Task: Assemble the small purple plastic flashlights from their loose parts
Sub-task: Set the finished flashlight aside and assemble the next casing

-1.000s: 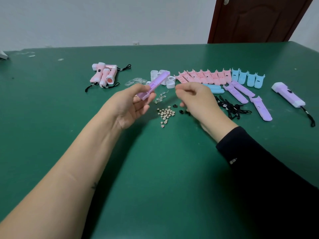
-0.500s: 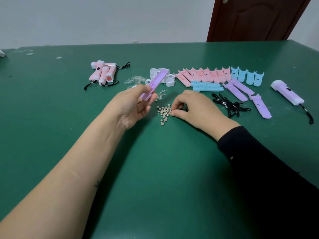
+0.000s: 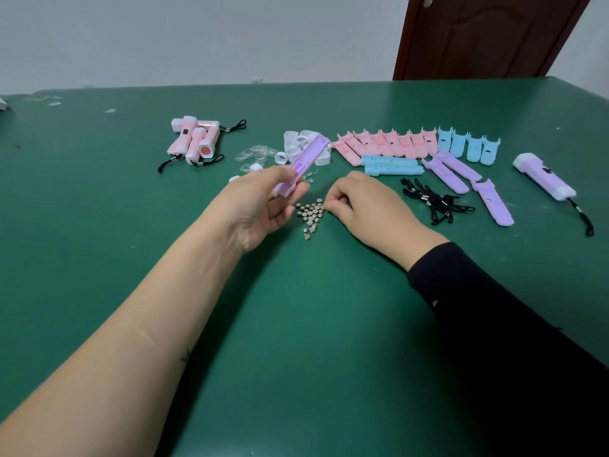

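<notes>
My left forearm is bare and reaches in from 7 o'clock. My left hand [image 3: 263,206] is palm up above the desk [image 3: 296,324], thumb and curled fingers gripping the near end of a purple shell half [image 3: 304,164], which slants away toward 1 o'clock. My right hand [image 3: 362,206], in a black sleeve, comes in from 4 o'clock, knuckles up, its fingers curled down with the tips at the 3 o'clock edge of the button cells [image 3: 311,214]; I cannot tell whether they pinch one. More loose purple halves [image 3: 454,171] lie at 2 o'clock of that pile, and a finished purple flashlight [image 3: 543,176] beyond them.
</notes>
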A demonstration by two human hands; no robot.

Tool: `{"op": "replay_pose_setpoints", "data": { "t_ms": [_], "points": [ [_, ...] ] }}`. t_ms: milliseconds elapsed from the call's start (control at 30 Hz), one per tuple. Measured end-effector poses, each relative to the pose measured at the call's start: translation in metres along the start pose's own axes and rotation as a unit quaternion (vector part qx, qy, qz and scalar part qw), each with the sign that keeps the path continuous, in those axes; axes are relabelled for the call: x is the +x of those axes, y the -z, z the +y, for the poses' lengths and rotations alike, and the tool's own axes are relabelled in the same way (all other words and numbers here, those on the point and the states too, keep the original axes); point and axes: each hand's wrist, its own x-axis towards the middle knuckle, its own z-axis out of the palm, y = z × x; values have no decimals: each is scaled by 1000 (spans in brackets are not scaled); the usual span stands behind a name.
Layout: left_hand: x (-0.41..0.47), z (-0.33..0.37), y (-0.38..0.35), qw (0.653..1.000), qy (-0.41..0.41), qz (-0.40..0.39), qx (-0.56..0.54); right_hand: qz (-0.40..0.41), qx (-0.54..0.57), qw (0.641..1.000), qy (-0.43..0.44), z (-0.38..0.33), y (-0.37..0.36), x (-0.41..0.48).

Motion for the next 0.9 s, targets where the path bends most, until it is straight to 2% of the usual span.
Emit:
{"op": "replay_pose_setpoints", "data": {
  "t_ms": [100,233,333,567,900],
  "points": [
    [-1,-1,-1,1000,-3,-5,1,56,101,993,-35,-3,5,2],
    [-1,-3,-4,1000,-22,-1,14,142,327,929,-97,-16,9,4],
    [-2,-7,-7,999,-43,-2,27,153,389,903,-101,-27,8,2],
    [-7,-13,-16,997,-67,-18,38,181,378,901,-107,-36,5,0],
    [-10,-12,-18,997,-62,-33,36,218,247,941,-76,-36,2,-3]
  ]
}}
